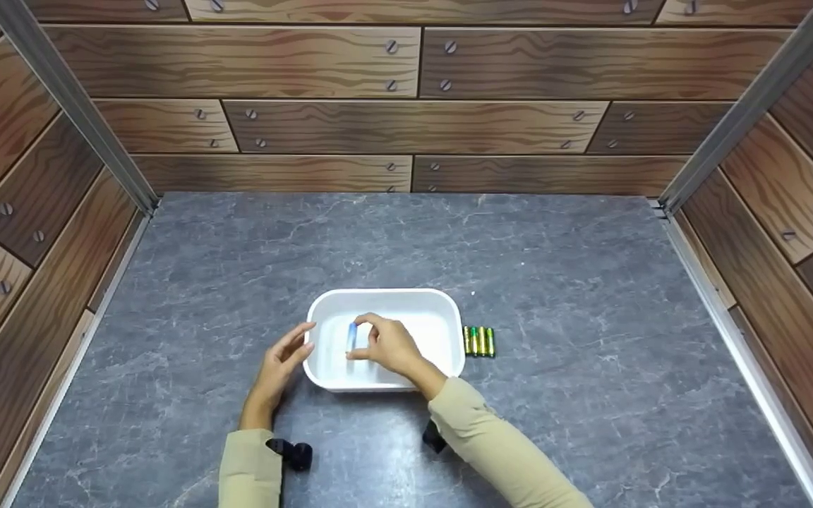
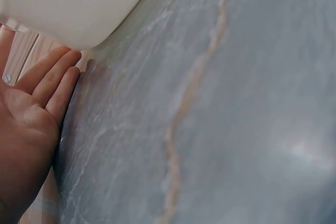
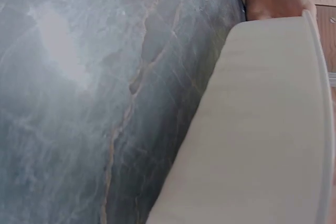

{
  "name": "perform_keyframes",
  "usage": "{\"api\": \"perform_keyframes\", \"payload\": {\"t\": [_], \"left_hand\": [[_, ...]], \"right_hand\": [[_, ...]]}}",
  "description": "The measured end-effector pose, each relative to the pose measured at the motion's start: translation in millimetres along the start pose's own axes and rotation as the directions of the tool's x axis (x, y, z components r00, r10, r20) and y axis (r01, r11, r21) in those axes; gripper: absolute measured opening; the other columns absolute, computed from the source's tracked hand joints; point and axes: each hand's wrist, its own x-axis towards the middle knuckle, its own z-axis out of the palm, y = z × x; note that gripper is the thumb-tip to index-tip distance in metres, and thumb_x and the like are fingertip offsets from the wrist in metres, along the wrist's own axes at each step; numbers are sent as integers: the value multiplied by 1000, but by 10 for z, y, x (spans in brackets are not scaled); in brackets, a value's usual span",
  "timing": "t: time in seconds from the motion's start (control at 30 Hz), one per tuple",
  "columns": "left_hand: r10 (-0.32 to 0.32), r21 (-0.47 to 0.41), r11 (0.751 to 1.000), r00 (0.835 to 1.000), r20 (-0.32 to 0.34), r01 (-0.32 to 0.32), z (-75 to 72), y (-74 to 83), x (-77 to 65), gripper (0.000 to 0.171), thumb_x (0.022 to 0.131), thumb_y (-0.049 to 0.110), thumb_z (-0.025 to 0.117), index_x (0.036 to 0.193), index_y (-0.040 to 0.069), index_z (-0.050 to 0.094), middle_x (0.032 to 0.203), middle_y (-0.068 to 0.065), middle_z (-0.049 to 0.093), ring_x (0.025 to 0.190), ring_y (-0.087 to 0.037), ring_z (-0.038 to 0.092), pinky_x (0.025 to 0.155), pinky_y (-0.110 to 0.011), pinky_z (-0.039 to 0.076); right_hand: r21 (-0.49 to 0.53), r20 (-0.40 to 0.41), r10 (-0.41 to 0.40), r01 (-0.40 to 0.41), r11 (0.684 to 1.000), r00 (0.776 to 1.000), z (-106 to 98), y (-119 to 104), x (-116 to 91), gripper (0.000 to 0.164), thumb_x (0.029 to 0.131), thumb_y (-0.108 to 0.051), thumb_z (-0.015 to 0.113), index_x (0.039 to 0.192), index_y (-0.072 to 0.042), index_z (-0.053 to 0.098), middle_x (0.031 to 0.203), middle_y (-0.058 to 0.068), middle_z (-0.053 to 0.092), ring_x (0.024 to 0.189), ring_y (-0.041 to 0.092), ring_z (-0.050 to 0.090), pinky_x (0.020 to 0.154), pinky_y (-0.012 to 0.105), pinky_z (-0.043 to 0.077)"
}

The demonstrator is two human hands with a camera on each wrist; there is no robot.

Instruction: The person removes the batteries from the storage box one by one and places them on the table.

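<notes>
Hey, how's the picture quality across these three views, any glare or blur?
Head view: sharp, evenly lit, walls bowed by the wide lens, soft shadow under the tray. Left wrist view: close and soft, pale glare on the table beside the left hand. Right wrist view: blurred, glare patch upper left, tray wall fills the right.

L hand [image 1: 281, 363]: we note fingers [image 2: 52, 80] straight, held together, palm turned inward. R hand [image 1: 391, 346]: fingers curled, thumb and forefinger tips pinched close. Both forearms in beige sleeves, angled fwd and inward, wrists near level.
</notes>
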Motion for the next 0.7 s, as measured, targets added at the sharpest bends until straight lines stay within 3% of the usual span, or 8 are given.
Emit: {"api": "perform_keyframes", "payload": {"t": [0.13, 0.23, 0.7], "left_hand": [[-2, -11, 1000, 1000, 3, 2, 0, 0, 5, 44, 96, 9, 57, 138, 0, 50, 146, -22, 48, 120, 6, 51, 103, -12, 38], [12, -26, 1000, 1000, 9, -12, -2, 2, 5, 44, 96, 9, 56, 138, -1, 49, 145, -24, 48, 113, 14, 51, 99, -9, 39], [34, -35, 999, 999, 11, -34, 4, -11, -2, 44, 96, 7, 56, 138, -5, 48, 145, -27, 46, 113, 15, 51, 99, -9, 39]], "right_hand": [[20, -12, 2, -2, 1000, 1000, -67, 17, -28, 54, 72, -25, 85, 120, -9, 63, 61, -8, 44, 51, 5, 36, 49, 15, 28], [41, -21, 6, -5, 999, 1000, -119, 22, -51, 54, 72, -24, 85, 120, -9, 63, 61, -8, 44, 51, 5, 35, 49, 15, 28], [52, -58, -36, 39, 998, 998, -252, 119, -216, 53, 71, -22, 85, 117, -8, 63, 62, -9, 42, 53, 4, 35, 54, 15, 30]]}}
